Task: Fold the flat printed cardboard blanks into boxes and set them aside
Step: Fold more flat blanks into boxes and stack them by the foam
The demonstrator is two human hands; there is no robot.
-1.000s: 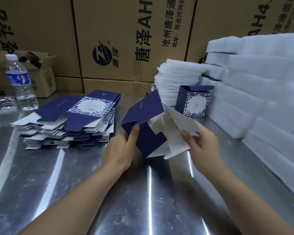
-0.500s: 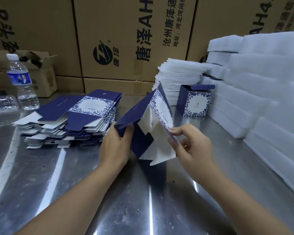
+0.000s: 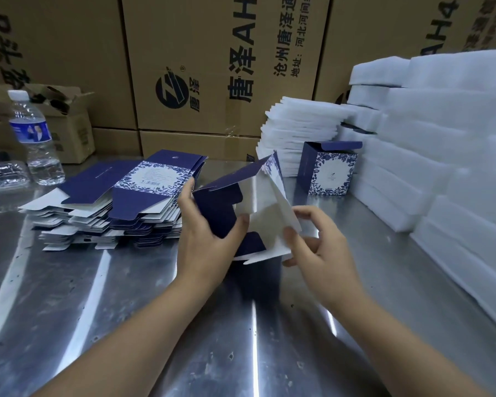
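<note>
1. The left hand (image 3: 209,239) grips a half-opened navy blank (image 3: 226,207) held just above the steel counter (image 3: 121,305). Its thumb lies across a navy flap, and its fingers (image 3: 188,190) curl round the far edge.
2. The right hand (image 3: 318,247) pinches the blank's white inner flap. Its fingers are bent close together, with one fingertip on the flap's near face.
3. One finished box (image 3: 328,170), navy with a floral white panel, stands upright on the counter beyond the hands, beside the white foam.
4. One loose, fanned stack of flat blanks (image 3: 126,202) lies to the left, too many to count.
5. One water bottle (image 3: 36,141) stands at the far left.
6. Thick white foam blocks (image 3: 441,156) are piled along the right, with one stack of thinner white sheets (image 3: 298,130) behind the box.
7. Large brown cartons (image 3: 212,67) line the back.
</note>
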